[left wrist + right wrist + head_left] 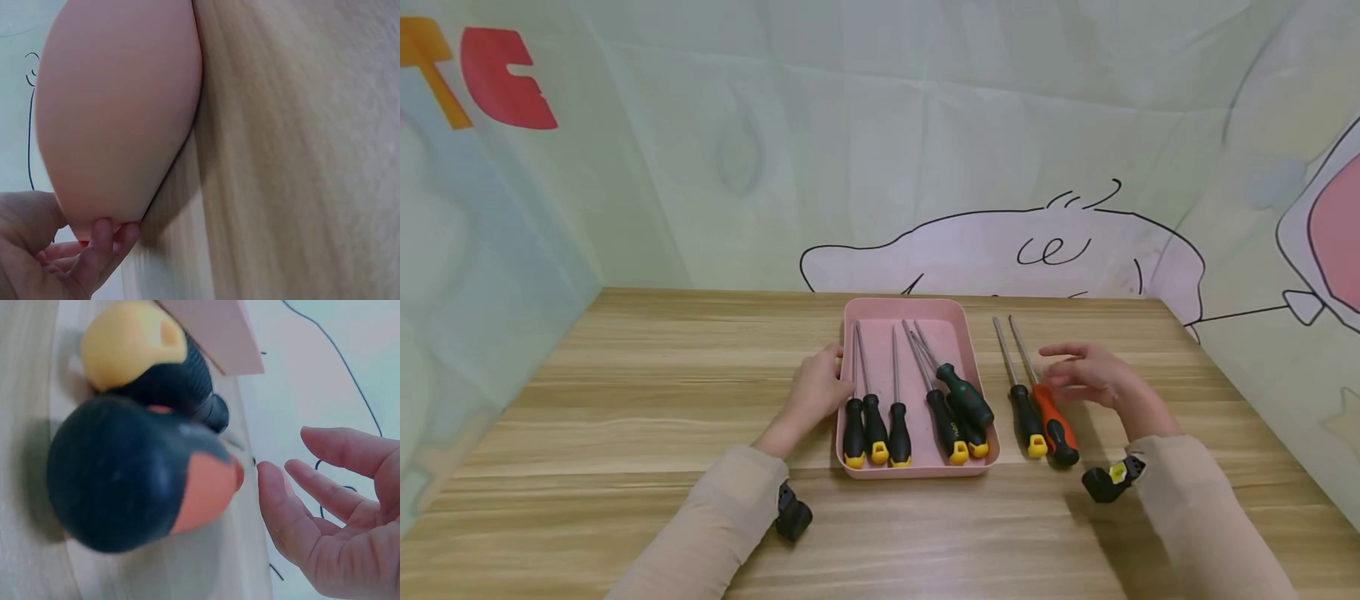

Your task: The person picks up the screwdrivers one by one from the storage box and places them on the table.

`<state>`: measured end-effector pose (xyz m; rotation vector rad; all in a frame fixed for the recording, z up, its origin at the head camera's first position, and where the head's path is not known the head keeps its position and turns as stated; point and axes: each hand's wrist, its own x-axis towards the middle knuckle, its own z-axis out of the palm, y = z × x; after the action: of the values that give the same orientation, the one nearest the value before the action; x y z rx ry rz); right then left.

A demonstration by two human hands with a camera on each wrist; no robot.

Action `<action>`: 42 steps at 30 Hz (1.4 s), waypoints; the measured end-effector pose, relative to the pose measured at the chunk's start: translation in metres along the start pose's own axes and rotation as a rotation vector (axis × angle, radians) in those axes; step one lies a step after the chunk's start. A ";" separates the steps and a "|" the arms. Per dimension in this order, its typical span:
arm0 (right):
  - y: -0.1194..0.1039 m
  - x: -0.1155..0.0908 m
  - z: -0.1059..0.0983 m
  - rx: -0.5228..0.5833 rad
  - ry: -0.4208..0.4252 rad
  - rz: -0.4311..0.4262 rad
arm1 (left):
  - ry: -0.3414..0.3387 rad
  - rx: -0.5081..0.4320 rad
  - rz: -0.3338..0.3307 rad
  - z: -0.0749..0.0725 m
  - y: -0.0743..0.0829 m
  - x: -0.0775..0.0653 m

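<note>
- Left hand (pixel 811 387) grips pink tray (pixel 917 472) by its left wall, probably to steady it.
- Right hand (pixel 1093 379) holds nothing, thumb and fingers apart, beside orange-and-black screwdriver (pixel 1058 427); can't tell if touching.
- That plus black-and-yellow screwdriver (pixel 1027 417) on worktop (pixel 700 400), right of tray, handles toward person, likely for easy reach.
- Green-handled screwdriver (pixel 966 396) inside tray, atop another.

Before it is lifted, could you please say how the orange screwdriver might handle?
The orange screwdriver should stay stiff, given its straight metal shaft. It is probably handle-heavy, since the handle is much thicker. That rounded handle might roll if pushed.
</note>
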<state>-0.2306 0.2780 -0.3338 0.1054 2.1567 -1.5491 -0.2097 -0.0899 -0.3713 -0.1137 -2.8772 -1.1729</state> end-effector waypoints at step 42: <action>-0.044 0.011 0.068 0.078 -0.073 -0.036 | 0.001 -0.025 0.004 0.000 0.001 -0.001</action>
<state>-0.2319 0.1981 -0.3168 0.0358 2.0528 -1.6323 -0.2090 -0.0895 -0.3705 -0.1192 -2.8611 -1.2084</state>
